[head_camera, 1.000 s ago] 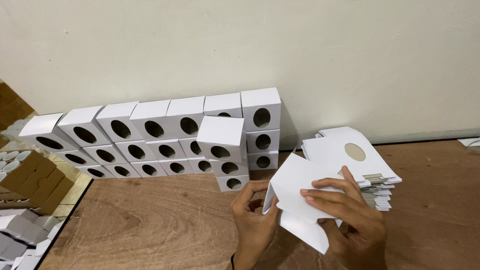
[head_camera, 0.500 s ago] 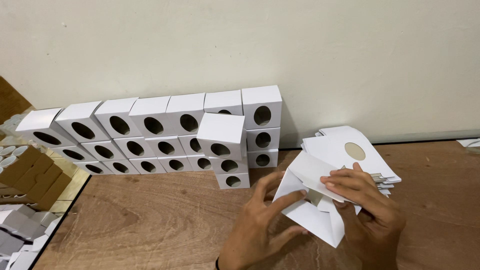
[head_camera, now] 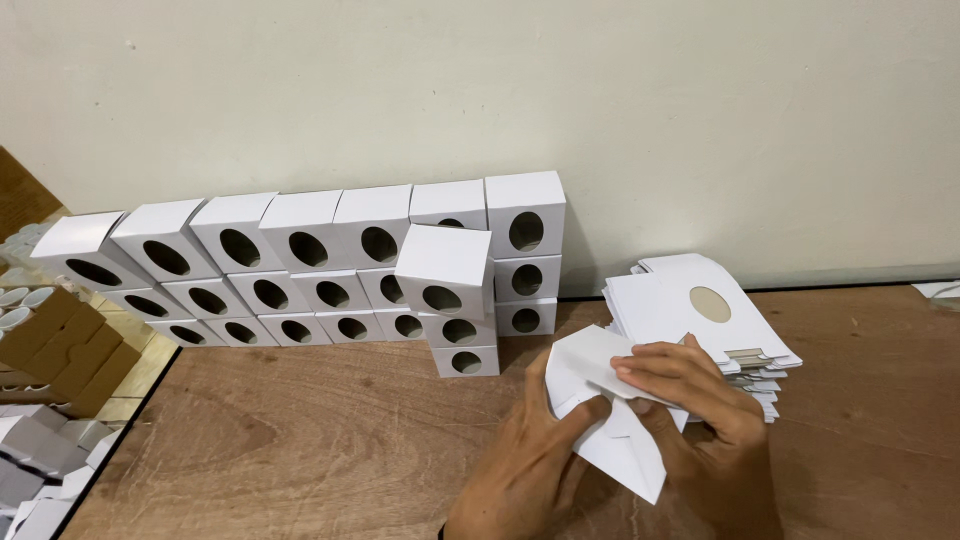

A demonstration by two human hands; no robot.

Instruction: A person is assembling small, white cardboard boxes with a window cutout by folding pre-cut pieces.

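Observation:
Both my hands hold one white cardboard box blank point(head_camera: 600, 375), partly folded, just above the wooden table point(head_camera: 300, 450). My left hand point(head_camera: 530, 465) grips it from below and the left, fingers pressing its lower panel. My right hand point(head_camera: 700, 410) lies across its top right, fingers pinching the upper fold. Just behind my right hand lies a stack of flat white blanks point(head_camera: 715, 315) with an oval cutout on the top sheet. To the left, folded white boxes with oval holes point(head_camera: 330, 270) stand stacked in rows against the wall.
A pale wall point(head_camera: 500, 90) runs along the table's back edge. Beyond the table's left edge lie brown cardboard pieces point(head_camera: 60, 350) and grey-white packs point(head_camera: 40, 460). A small white scrap point(head_camera: 940, 290) lies at the far right.
The blank has gone from a nearly flat sheet to a folded shape. My hands have closed around it and shifted slightly toward the stack of blanks.

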